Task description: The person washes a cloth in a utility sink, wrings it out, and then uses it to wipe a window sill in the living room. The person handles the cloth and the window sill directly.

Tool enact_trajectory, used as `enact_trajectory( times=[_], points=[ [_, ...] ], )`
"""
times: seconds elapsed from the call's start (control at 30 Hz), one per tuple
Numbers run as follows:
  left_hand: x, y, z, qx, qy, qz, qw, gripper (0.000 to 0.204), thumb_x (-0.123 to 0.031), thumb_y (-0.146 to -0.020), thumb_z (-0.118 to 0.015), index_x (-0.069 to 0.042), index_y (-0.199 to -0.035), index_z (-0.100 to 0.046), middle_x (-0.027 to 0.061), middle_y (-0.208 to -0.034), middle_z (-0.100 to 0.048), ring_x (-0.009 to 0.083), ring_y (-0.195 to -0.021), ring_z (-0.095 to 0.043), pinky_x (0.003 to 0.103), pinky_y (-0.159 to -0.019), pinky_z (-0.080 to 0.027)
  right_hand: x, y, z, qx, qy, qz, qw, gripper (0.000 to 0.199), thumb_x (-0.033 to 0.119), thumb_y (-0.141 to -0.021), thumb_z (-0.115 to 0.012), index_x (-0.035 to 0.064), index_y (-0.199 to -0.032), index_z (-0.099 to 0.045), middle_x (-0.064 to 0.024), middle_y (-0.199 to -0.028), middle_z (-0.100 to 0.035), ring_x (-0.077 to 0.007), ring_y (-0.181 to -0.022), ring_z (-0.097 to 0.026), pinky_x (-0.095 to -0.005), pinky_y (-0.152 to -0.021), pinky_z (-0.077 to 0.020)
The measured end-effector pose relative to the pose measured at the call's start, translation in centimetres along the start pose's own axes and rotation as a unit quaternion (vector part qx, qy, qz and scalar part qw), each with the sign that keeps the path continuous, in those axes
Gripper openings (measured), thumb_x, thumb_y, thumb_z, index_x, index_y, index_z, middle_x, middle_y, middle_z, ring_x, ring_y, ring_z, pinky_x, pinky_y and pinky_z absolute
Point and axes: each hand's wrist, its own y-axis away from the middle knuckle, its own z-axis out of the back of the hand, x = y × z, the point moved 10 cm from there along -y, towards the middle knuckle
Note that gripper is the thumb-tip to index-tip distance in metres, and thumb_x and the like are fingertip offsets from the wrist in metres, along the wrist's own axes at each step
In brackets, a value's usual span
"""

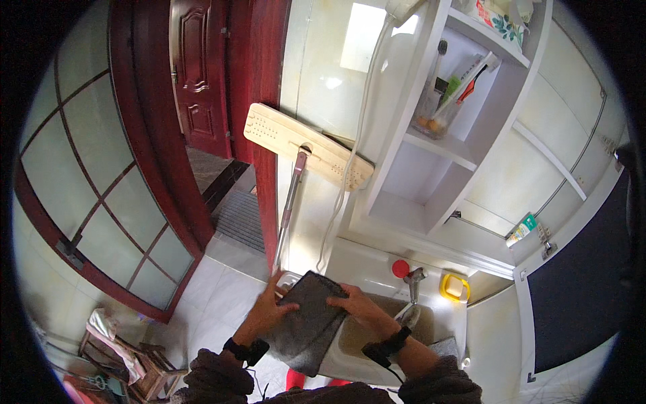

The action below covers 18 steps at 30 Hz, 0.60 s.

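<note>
A dark grey flat cloth (303, 323), like a mop pad, hangs between my hands at the front left of the white sink. My left hand (268, 311) grips its left side, thumb on the upper face and the other fingers partly hidden. At the upper right edge my right hand (363, 311) pinches it, thumb on top. Just beyond my left hand stands a flat mop, its beige perforated head (330, 161) raised against the wall and its brown and silver pole (291, 195) slanting down toward that hand. Whether my left fingers touch the pole, I cannot tell.
The sink (360, 259) carries a faucet (416, 279), a red round lid (400, 268) and a yellow soap dish (447, 288). White shelves (441, 145) hold toothbrushes. A glass-paned door (108, 168) stands at left, with a wooden chair (151, 367) below.
</note>
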Motion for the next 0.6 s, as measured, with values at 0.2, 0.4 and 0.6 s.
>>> enact_trajectory(
  times=[0.2, 0.4, 0.6],
  points=[
    [-1.8, 0.7, 5.4, -0.260, -0.187, -0.094, 0.943, 0.064, -0.008, -0.075, -0.074, -0.006, -0.133, -0.047, 0.0122, -0.106, -0.060, 0.0261, -0.092, -0.056, 0.039, -0.082, -0.047, -0.1, -4.2, 14.0, -0.313, 0.139, 0.091, 0.935, 0.043, 0.019, -0.085, -0.071, -0.0038, -0.119, -0.058, -0.0099, -0.103, -0.066, -0.0198, -0.085, -0.062, -0.0325, -0.077, -0.0505],
    [4.7, 2.7, -1.7, -0.110, -0.198, -0.054, 0.973, 0.042, -0.010, -0.078, -0.072, -0.005, -0.118, -0.059, 0.0119, -0.100, -0.063, 0.0243, -0.089, -0.061, 0.037, -0.081, -0.050, -11.0, -7.0, 24.5, -0.422, 0.218, -0.101, 0.874, 0.072, 0.040, -0.090, -0.060, -0.0037, -0.141, -0.035, -0.0244, -0.134, -0.048, -0.0374, -0.121, -0.049, -0.0446, -0.099, -0.0410],
    [6.4, 3.5, -7.2, -0.027, -0.203, -0.046, 0.978, 0.041, -0.012, -0.078, -0.072, -0.005, -0.117, -0.060, 0.0139, -0.106, -0.061, 0.0275, -0.094, -0.060, 0.038, -0.083, -0.049, -9.3, -4.8, 21.7, -0.353, 0.323, 0.009, 0.878, 0.080, 0.039, -0.093, -0.053, -0.0042, -0.149, -0.015, -0.0278, -0.152, -0.021, -0.0414, -0.142, -0.019, -0.0480, -0.115, -0.0190]
  ],
)
